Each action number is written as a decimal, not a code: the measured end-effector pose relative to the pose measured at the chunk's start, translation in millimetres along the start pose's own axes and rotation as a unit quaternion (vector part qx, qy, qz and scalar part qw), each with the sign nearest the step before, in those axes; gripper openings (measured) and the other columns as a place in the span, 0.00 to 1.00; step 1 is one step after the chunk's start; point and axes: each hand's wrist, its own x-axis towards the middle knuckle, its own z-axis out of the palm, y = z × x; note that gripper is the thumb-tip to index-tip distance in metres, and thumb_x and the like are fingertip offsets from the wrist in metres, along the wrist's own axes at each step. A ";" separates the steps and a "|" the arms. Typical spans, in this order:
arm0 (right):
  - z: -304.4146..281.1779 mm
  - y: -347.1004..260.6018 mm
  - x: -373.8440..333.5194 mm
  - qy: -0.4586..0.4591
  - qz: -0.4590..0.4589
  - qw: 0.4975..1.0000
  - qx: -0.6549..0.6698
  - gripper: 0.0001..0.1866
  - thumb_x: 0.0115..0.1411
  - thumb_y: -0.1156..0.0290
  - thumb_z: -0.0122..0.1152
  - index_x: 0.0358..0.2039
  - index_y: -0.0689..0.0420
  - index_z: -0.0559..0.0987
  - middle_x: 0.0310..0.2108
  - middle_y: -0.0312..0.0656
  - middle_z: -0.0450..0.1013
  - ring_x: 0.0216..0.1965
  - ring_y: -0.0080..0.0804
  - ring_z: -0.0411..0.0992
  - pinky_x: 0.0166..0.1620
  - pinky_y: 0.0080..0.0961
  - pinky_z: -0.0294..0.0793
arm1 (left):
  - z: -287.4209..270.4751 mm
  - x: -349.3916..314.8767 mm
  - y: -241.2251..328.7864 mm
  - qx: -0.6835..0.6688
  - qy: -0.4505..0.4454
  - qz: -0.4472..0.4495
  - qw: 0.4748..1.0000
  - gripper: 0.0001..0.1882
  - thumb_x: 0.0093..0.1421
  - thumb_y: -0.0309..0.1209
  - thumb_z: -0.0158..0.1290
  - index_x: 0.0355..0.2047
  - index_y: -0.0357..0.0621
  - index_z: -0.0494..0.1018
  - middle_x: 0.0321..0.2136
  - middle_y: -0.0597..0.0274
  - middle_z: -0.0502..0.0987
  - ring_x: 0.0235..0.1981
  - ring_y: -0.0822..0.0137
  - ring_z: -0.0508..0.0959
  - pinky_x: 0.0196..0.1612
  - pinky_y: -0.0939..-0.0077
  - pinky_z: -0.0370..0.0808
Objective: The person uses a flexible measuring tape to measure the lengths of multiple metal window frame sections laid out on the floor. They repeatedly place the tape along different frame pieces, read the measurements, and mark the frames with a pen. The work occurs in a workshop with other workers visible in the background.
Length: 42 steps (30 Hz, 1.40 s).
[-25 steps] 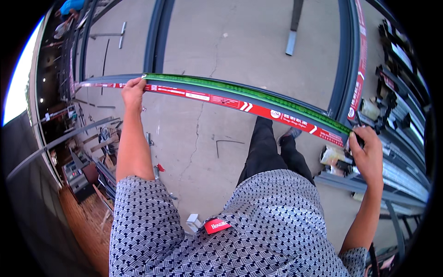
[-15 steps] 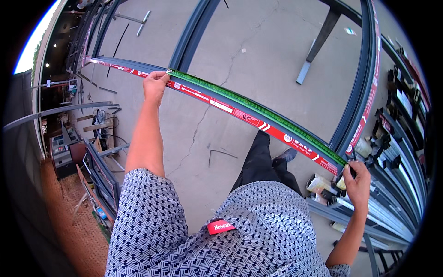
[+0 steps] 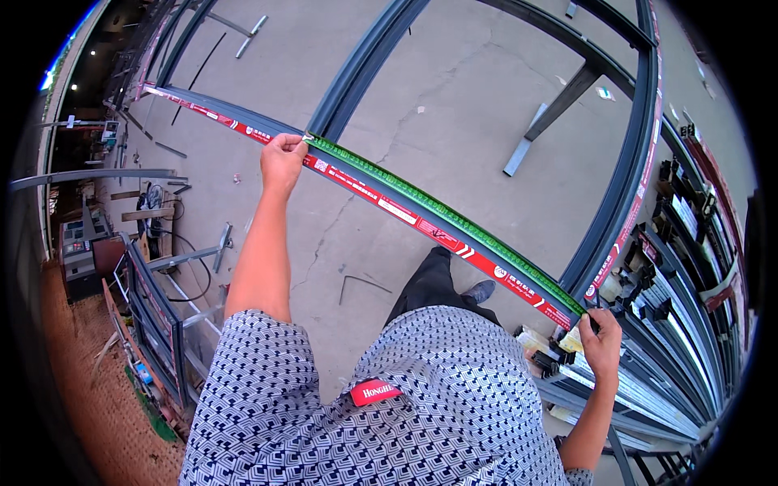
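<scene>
The left hand (image 3: 282, 162) is pinched closed, thumb against fingertips, on one end of a green measuring tape (image 3: 442, 215), where a small pale tip shows at the fingers. The right hand (image 3: 600, 336) is curled closed at the tape's other end, its thumb beside the green blade; something dark shows inside this grasp, too covered to make out fully. Between the two grips the tape lies along a dark grey frame bar (image 3: 243, 113), its blade carrying a row of dark figures and lines too fine to read surely.

Just below the tape, on the bar's near side, runs a red printed strip (image 3: 478, 257). Close to the left grip it bears a white square code; farther toward the right grip come small print, pale panels, white chevrons, then a round white emblem with larger white characters. Beyond the right grip, a side bar (image 3: 604, 219) carries similar red film along its outer edge. From just beyond the left grip, a crossbar (image 3: 356, 73) runs away from the person.

Below and between the hands, a red tag (image 3: 375, 393) with white lettering sits on the patterned shirt (image 3: 438, 429). Metal profiles (image 3: 677, 324) lie to the right of the right grip.
</scene>
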 end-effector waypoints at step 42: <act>29.8 18.1 3.2 0.027 0.010 0.998 -0.059 0.15 0.64 0.61 0.60 0.45 0.54 0.87 0.37 0.48 0.83 0.40 0.51 0.81 0.45 0.48 0.78 | -24.5 25.3 -26.8 -0.041 -0.112 0.003 0.993 0.11 0.70 0.28 0.60 0.49 0.33 0.77 0.41 0.57 0.83 0.39 0.69 0.82 0.46 0.74 0.82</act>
